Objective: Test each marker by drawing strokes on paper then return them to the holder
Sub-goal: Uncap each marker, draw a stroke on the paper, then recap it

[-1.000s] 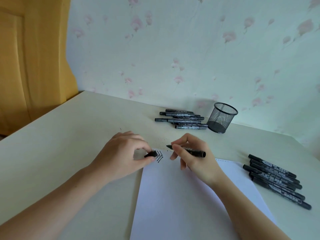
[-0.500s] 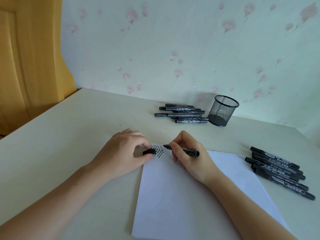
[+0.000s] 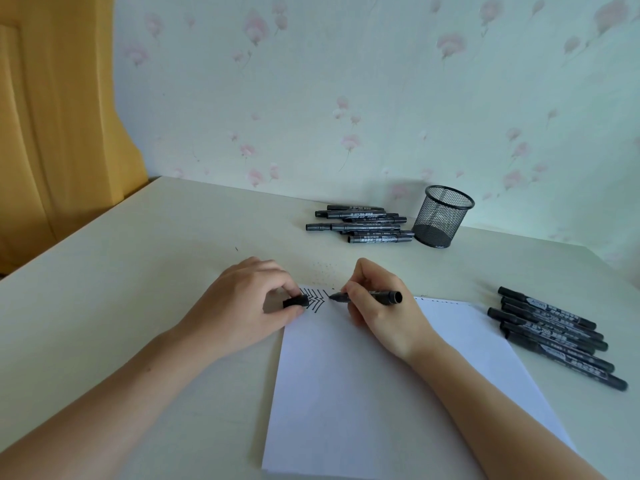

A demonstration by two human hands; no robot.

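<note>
My right hand grips an uncapped black marker, its tip pointing left and touching the top of the white paper beside a cluster of black zigzag strokes. My left hand rests on the paper's upper left corner and pinches the marker's black cap. A black mesh holder stands empty near the wall. Several capped black markers lie in a pile left of the holder. Several more capped markers lie in a row right of the paper.
The cream table meets a floral-papered wall at the back. A yellow wooden door stands at the left. Small ink specks dot the table above the paper.
My right hand has brought the marker tip down and left onto the paper next to the strokes. My left hand has stayed put with the cap.
</note>
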